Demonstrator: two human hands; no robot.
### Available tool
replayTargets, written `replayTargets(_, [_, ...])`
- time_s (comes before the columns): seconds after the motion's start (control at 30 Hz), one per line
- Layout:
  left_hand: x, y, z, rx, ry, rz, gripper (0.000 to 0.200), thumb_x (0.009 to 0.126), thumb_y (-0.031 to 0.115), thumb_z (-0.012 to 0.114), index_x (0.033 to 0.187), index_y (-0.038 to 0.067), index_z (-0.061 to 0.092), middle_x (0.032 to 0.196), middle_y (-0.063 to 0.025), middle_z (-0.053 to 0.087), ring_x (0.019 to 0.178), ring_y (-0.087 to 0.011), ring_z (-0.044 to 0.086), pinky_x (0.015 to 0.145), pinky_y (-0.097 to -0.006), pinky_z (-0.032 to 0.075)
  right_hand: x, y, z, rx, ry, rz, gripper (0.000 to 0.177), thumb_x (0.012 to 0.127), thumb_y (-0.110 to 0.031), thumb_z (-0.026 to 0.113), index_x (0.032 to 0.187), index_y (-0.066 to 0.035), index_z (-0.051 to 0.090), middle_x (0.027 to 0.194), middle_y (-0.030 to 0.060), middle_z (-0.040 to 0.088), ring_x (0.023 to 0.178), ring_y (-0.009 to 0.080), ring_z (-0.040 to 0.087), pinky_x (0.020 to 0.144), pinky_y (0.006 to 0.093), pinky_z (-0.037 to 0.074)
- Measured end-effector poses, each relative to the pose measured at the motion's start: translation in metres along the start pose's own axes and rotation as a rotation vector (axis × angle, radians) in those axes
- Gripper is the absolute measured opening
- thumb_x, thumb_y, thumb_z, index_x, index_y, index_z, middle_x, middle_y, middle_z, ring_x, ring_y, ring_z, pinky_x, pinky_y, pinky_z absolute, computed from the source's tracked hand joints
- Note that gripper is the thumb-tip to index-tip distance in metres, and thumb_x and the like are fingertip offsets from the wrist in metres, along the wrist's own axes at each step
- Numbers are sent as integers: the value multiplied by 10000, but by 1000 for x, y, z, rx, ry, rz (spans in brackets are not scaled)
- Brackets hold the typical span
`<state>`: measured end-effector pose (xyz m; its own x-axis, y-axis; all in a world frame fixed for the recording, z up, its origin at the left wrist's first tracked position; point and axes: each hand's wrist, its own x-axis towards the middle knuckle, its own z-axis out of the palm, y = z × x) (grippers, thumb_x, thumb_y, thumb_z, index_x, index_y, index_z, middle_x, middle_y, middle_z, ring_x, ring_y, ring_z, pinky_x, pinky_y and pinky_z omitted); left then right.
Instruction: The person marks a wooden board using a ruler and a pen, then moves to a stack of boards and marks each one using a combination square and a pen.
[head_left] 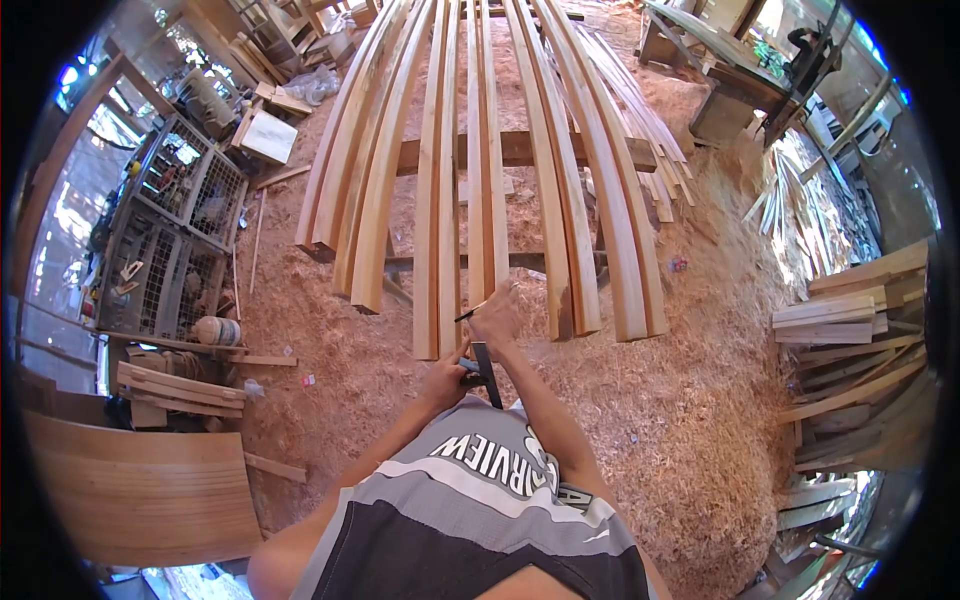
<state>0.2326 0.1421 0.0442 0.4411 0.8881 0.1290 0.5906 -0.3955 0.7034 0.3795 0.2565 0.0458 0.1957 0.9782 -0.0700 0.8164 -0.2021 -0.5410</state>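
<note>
Several long wooden strips (426, 240) run away from me, laid across wooden supports, with their near ends toward my body. My right hand (495, 312) is closed at the near end of a middle strip (487, 220), and a thin dark pencil (466, 317) sticks out of its fingers to the left. Just below and to the left, my left hand (445, 381) is wrapped round a dark tool with a straight flat blade (484, 362), held close to my shirt. Its exact kind I cannot make out, as the fingers hide part of it.
A crossbeam (515, 150) supports the strips. Wood shavings (690, 400) cover the floor. Wire-mesh cabinets (165, 240) stand at left, above a broad wooden panel (140, 495). Stacked boards (830, 320) lie at right; thinner strips (640, 120) lie beyond, near a workbench (720, 50).
</note>
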Motion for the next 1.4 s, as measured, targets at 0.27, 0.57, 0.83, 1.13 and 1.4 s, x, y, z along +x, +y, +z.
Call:
replayTargets(0.27, [2,19,-6,36,41,-60,254,811,177,836,1025,65,758,1305,-210,640,1042,-383,700,881,-462,562,-6,-1,-24,-17,-76,10,1050,829,-366,773,1571,115,207,1480,358,428,1230,501,594,959,565,548])
replayTargets(0.57, [17,64,-24,-70,80,-34,283,832,128,829,1084,57,723,1072,-176,731,999,-398,703,822,-468,562,-12,-11,-40,84,-57,60,1043,824,-347,768,1572,114,207,1455,349,449,1220,503,599,954,574,538])
replayTargets(0.83, [5,52,-30,19,-18,-66,321,780,200,866,1057,73,765,1227,-164,688,1100,-394,648,943,-464,533,-12,-2,-18,-9,-7,-24,1081,839,-411,751,1565,155,183,1512,389,397,1278,509,558,989,602,510])
replayTargets(1.13, [-9,51,-44,156,68,-21,199,784,131,774,978,87,776,1142,-137,736,1052,-340,690,894,-445,560,-14,-5,-34,-10,-103,16,1148,833,-520,762,1606,85,166,1559,375,368,1394,531,449,1168,551,386])
replayTargets(1.4, [-5,51,-66,32,172,-51,80,792,180,786,854,132,773,789,-122,730,725,-346,716,646,-456,562,-22,4,-78,37,103,-128,916,842,-613,775,1433,23,484,1272,253,601,1059,414,670,911,489,548])
